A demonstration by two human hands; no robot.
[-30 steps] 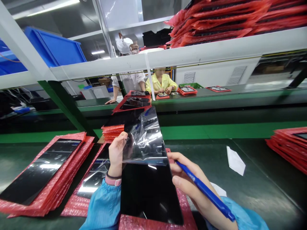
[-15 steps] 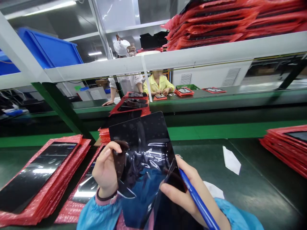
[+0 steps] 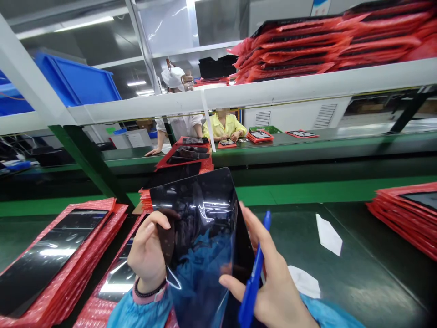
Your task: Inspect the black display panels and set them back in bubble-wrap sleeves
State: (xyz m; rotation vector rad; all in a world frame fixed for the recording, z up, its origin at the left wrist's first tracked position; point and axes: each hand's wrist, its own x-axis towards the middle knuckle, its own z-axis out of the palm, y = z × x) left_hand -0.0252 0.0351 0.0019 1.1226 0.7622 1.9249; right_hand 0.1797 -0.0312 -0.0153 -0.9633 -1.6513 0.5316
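A glossy black tablet screen [image 3: 191,196] is held up and tilted in front of me, with clear film [image 3: 208,269] lying over its face. My left hand [image 3: 147,255] is closed on the screen's left edge, thumb and finger bent over the front. At the right side is my right hand [image 3: 276,278], with a blue pen [image 3: 253,280] across its fingers. The right thumb rests at the film's right edge, and the fingers reach behind the screen's right side. The film's right part stands off the black surface there.
Red bubble-wrap stacks with dark screens lie left [image 3: 58,255] and right [image 3: 406,214]. White paper scraps [image 3: 328,234] are on the dark green bench. Overhead, a white shelf bar [image 3: 290,86] carries more red-wrapped screens [image 3: 324,45]. Two people [image 3: 225,124] are across the line.
The pen has swung more upright, its end now above my right fingers. My right fingers have shifted up the screen's edge. The screen sits slightly lower and further left.
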